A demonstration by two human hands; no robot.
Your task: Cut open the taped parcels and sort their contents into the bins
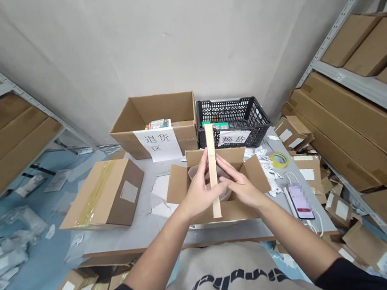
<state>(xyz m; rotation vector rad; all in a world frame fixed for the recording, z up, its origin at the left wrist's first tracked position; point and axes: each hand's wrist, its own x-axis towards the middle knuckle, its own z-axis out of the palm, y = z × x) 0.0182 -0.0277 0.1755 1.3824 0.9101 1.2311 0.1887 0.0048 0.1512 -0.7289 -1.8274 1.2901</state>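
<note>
Holding a thick book (212, 161) upright and edge-on between left hand (198, 189) and right hand (245, 188), with fingers closed narrow against both covers. Showing its pale page edges to the camera and crossing them with the left thumb. Standing over an open-flapped carton (178, 183) on the grey tabletop (127, 239), with the book above it in this view, at the centre of the dial. Facing, at 10 o'clock, a large open box (124, 137) with colourful printed items inside and a white sheet (161, 147) of Chinese writing on its front. Facing, at 1 o'clock, a black lattice crate (261, 119) with something green inside and another written sheet on its front. Having a taped-up carton (119, 195) at 9 o'clock, a yellow tape roll (275, 163) beside torn white paper (266, 166) at 3 o'clock, and a lit phone (299, 200) near white cables at 4 o'clock.
</note>
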